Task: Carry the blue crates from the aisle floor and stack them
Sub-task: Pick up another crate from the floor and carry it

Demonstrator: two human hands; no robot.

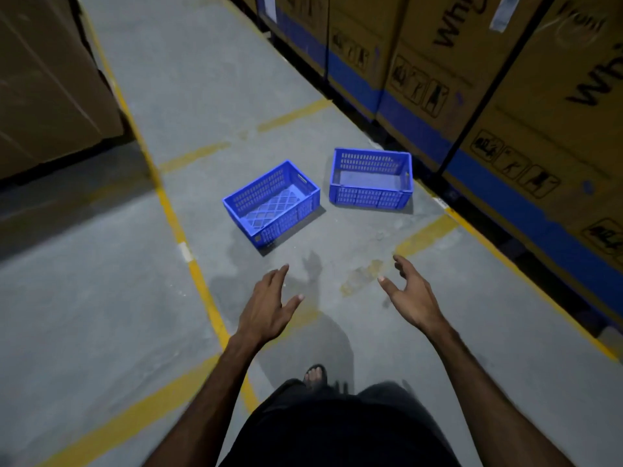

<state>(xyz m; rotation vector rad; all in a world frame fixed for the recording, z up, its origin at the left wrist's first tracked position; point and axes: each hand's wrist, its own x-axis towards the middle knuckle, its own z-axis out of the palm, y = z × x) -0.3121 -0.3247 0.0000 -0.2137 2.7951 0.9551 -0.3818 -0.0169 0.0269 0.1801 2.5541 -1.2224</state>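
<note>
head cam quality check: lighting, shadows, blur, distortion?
Head view: dim overall, corners darker; both blue crates sharp; the left hand and right hand cast soft shadows on the floor; slight blur at the lower edge; wide-angle bending of the yellow lines.

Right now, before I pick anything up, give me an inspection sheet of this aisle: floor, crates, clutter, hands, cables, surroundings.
Surface: grey concrete floor with yellow lines; a worn patch between the hands.
Job's things: two blue crates on the floor, both upright and empty, apart, not stacked. Left crate sits at an angle; right crate is close to the boxes.
Clutter: nothing seen.
Hands: left hand and right hand both open, fingers spread, holding nothing, reaching toward the crates, short of them.
Cables: nothing seen.
Surroundings: tall cardboard boxes with blue bands along the right; more boxes on the left; a sandalled foot below.
</note>
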